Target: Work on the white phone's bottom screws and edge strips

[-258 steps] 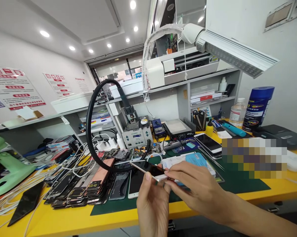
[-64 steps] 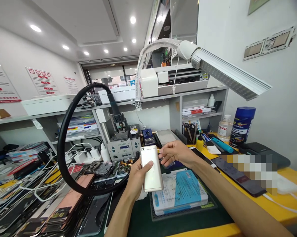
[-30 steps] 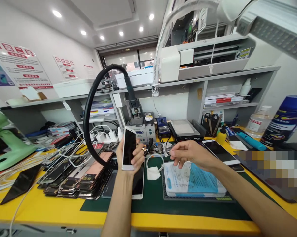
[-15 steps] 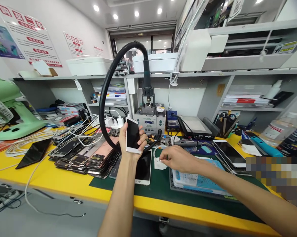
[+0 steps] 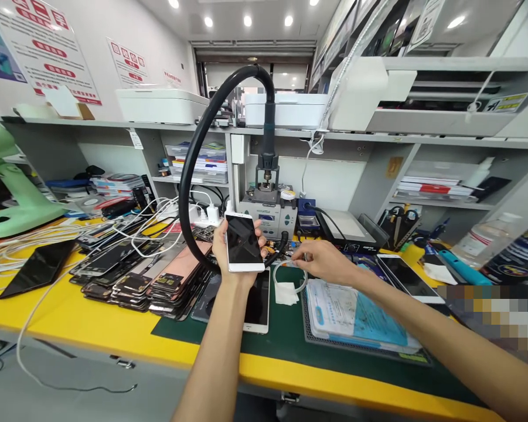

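My left hand (image 5: 220,251) is wrapped round a white-framed smartphone (image 5: 245,241), its dark screen facing me and tilted up above the bench. To the right, my right hand (image 5: 327,262) has its fingers pinched together; whatever they hold, if anything, is too small to make out. Just below those fingers runs a loop of white cable (image 5: 278,268). A crumpled white tissue (image 5: 286,293) lies on the green mat (image 5: 285,334) beneath it. Another white-framed phone (image 5: 258,305) rests on the mat, partly hidden behind my left wrist.
Stacked phone screens (image 5: 176,287) stand at left beside tangled white cables (image 5: 152,225). A black hose (image 5: 188,170) arches over a grey hot-air station (image 5: 268,218). Under my right forearm is a blue-and-white plastic case (image 5: 356,313). One more phone (image 5: 406,276) lies at right.
My right hand has lifted away from the tissue, up and slightly right. The phone in my left hand has turned to face me more fully. The view has shifted a little.
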`<state>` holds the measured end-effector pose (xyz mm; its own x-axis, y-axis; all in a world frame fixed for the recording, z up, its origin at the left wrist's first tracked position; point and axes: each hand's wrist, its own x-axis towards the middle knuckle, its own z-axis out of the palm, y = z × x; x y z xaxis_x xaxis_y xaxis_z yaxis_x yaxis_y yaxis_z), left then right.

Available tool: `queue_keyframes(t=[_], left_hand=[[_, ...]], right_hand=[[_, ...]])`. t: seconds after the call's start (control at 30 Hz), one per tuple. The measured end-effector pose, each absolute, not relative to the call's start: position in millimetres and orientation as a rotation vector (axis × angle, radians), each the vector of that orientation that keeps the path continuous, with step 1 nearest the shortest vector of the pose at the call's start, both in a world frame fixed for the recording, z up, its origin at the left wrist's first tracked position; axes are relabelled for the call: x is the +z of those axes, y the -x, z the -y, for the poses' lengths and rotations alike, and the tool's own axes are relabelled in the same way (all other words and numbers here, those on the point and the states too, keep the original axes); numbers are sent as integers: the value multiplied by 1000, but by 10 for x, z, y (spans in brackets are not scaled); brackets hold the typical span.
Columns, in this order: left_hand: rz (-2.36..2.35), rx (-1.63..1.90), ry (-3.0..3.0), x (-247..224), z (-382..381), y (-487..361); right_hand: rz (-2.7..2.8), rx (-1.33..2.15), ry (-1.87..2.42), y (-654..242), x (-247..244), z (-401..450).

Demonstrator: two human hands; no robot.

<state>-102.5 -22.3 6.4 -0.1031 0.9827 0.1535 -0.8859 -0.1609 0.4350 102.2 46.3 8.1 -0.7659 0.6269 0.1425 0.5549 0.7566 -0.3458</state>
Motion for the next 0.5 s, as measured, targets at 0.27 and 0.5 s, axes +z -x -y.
queue_keyframes(t=[0.27, 0.5], left_hand=[[-264, 1691, -482, 60, 224, 1009], [-233, 1695, -515, 83, 265, 994]], right_hand=[[2729, 676, 1317, -1017, 61, -709], [2700, 770, 1418, -951, 65, -701]])
